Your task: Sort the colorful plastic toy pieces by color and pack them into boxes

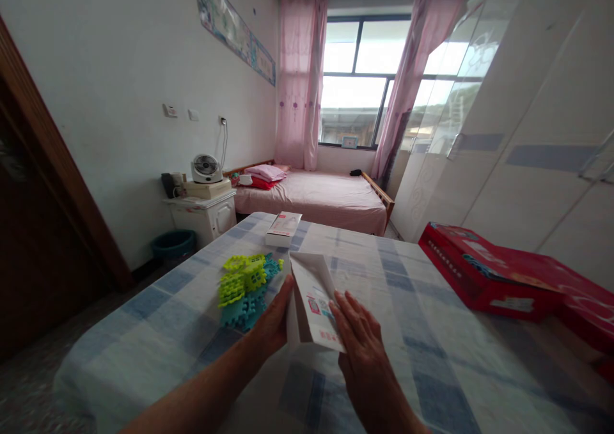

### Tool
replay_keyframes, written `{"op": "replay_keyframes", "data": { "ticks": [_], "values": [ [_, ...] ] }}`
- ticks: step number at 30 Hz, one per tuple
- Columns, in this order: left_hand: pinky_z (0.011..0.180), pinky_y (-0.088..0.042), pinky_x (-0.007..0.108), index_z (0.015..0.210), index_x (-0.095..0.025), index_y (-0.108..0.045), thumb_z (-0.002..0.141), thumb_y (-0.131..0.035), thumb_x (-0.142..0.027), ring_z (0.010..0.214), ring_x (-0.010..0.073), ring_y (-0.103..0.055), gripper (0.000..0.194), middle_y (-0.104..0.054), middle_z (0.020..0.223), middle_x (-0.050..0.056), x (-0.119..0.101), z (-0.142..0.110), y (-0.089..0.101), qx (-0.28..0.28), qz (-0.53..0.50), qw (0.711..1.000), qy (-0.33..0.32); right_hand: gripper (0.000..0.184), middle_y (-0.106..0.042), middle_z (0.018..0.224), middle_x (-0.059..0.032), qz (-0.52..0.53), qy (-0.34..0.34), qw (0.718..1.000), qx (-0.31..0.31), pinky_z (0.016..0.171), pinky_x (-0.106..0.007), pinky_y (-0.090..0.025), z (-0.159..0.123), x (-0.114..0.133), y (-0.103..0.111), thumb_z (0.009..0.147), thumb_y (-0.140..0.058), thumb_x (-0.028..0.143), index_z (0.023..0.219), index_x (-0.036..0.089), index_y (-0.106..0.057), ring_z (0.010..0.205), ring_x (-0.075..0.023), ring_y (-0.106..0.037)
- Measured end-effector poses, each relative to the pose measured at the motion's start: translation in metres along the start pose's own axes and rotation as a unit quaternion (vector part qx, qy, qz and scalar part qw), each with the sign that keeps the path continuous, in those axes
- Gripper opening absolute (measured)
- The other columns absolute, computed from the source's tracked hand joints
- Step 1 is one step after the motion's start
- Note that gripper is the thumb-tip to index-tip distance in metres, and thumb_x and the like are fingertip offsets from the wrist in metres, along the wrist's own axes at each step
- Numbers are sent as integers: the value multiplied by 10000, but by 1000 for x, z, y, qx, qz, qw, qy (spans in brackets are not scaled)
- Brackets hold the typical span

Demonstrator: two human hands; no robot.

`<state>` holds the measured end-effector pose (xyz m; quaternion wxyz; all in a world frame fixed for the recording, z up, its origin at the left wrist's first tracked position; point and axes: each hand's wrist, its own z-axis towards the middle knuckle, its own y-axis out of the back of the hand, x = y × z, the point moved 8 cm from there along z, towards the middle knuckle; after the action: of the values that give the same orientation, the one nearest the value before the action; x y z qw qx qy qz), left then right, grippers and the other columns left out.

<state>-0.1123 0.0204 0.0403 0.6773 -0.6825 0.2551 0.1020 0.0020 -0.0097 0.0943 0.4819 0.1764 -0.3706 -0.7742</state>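
Observation:
In the head view a white cardboard box (305, 357) is in front of me at the table's middle. Its lid (309, 286), printed with a square code and pink marks, stands partly raised, leaving a gap along the left side. My left hand (275, 319) grips the box's left wall, thumb near the upper edge and the other fingers mostly hidden. Flat across the lid's right side lie the stretched fingers of my right hand (357, 332); its thumb is out of sight. Left of the box is a pile of yellow-green and teal interlocking plastic pieces (244, 287).
A second small white box (284, 226) lies at the table's far edge. Red boxes (489, 271) occupy the right side. The checked tablecloth (158, 319) hangs over the left edge. Beyond are a bed (316, 191), a nightstand (204, 217) with a fan, and a bin (173, 245).

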Motion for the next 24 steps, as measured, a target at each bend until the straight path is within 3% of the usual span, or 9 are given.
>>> {"op": "replay_keyframes", "data": {
  "ticks": [5, 8, 14, 16, 19, 21, 24],
  "values": [
    [908, -445, 426, 1275, -116, -502, 834, -473, -550, 986, 303, -630, 620, -679, 1045, 159, 6, -3, 0, -13, 16, 999, 30, 730, -298, 1468, -117, -45, 58, 997, -21, 1059, -537, -286, 0, 14, 8, 720, -356, -51, 1419, 141, -272, 1374, -283, -189],
    [898, -449, 407, 1265, -126, -514, 845, -457, -539, 969, 297, -635, 592, -679, 1039, 156, 6, -4, -7, 3, 7, 1000, 27, 631, -339, 1452, -90, -33, 66, 997, -23, 1056, -528, -293, 0, 14, 9, 794, -367, -5, 1394, 189, -335, 1369, -282, -207],
    [920, -424, 410, 1247, -9, -498, 826, -427, -608, 955, 303, -630, 735, -666, 1014, 200, 6, -1, -4, 15, -39, 998, 39, 482, -426, 1400, -53, 131, 22, 991, -27, 1014, -358, -399, -2, 1, 9, 906, -336, 167, 1382, 239, -338, 1296, -192, -379],
    [943, -403, 414, 1259, 5, -481, 836, -414, -603, 982, 302, -618, 743, -660, 1031, 203, 5, 0, -3, 26, -44, 998, 31, 482, -401, 1415, -65, 157, 11, 986, -61, 1024, -362, -389, -3, -4, 16, 911, -324, 179, 1391, 226, -324, 1292, -197, -383],
    [965, -380, 414, 1289, -28, -463, 862, -400, -565, 1025, 291, -600, 689, -655, 1072, 185, 4, 0, -4, 44, -36, 998, 17, 507, -356, 1442, -64, 101, 25, 990, -94, 1052, -431, -337, -4, -6, 21, 895, -332, 133, 1392, 235, -337, 1333, -238, -307],
    [962, -380, 426, 1303, -48, -457, 866, -389, -564, 1036, 296, -595, 679, -651, 1092, 181, 5, 1, -5, 50, -26, 998, 15, 540, -358, 1443, -44, 42, 32, 996, -73, 1051, -463, -324, -3, -6, 15, 880, -341, 88, 1389, 266, -350, 1354, -248, -259],
    [943, -397, 424, 1305, -55, -458, 865, -385, -568, 1026, 297, -602, 679, -653, 1095, 182, 8, 3, -4, 43, -15, 999, 17, 585, -347, 1451, -12, 5, 33, 999, 7, 1020, -450, -373, -4, -5, -5, 866, -334, 48, 1384, 317, -355, 1370, -234, -222]
  ]
}}
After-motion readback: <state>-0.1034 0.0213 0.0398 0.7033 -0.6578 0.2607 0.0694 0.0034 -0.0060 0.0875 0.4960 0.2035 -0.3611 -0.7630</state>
